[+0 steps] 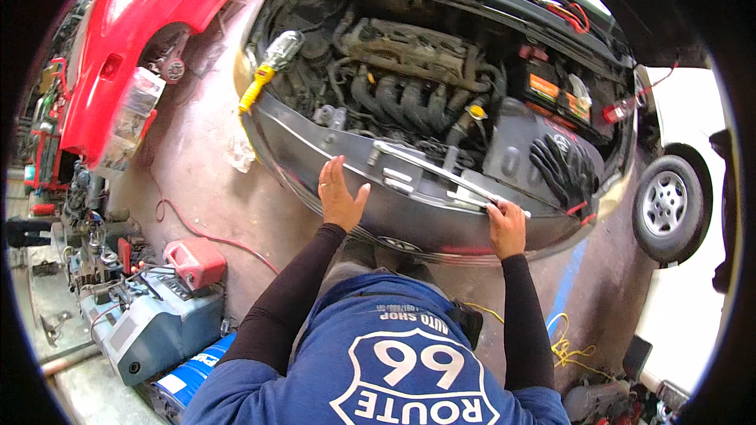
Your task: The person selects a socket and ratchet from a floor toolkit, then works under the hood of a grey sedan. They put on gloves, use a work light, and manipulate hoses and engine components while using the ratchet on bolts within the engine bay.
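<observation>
A long silver breaker bar [441, 169] lies slantwise over the black plastic cover at the front of the open engine bay. My right hand [508, 228] has its fingers curled at the bar's right end. On the same front cover [299, 142], further left, my left hand [340, 195] rests with its fingers stretched out and nothing in it. Between my hands, short silver sockets [398, 180] lie just below the bar. Black work gloves [561, 171] lie to the right of my right hand, over a grey plastic engine-bay cover [510, 145].
A yellow-handled work light [272, 69] leans at the bay's left corner. The engine [413, 51] and battery [551, 86] are exposed. At left stand a red car body [118, 39], a red fuel can [195, 261] and a grey machine [153, 330]; a white vehicle's wheel [668, 208] is at right.
</observation>
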### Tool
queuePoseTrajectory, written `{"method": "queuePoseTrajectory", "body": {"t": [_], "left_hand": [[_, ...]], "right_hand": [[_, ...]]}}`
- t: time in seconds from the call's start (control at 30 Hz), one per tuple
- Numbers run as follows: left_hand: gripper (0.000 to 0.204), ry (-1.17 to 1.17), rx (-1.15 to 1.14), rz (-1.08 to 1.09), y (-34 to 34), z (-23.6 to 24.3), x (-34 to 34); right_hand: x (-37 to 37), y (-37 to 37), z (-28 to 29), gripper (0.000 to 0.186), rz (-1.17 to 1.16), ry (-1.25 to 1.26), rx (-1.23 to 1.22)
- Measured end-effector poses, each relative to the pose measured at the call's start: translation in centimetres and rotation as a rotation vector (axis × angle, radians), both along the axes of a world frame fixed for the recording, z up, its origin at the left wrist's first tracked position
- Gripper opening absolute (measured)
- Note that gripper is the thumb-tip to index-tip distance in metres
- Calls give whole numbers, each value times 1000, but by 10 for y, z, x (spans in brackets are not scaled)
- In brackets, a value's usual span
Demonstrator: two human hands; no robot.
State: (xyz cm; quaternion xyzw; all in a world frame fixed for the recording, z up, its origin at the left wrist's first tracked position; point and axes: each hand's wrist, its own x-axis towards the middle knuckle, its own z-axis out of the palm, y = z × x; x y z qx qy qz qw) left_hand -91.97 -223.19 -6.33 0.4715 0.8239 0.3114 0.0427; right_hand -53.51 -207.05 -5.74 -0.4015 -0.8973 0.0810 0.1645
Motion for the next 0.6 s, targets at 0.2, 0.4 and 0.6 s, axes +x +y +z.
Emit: {"method": "queuePoseTrajectory", "body": {"t": [0.2,0.4,0.6], "left_hand": [[76,132,89,264,32,12,-170],[56,309,-83,328,103,21,-344],[42,284,-173,83,117,-13,-407]], "right_hand": [[-24,-13,4,29,-210,104,-41],[-30,-65,-5,41,-605,53,73],[-12,-145,-25,42,-958,-10,-152]]}}
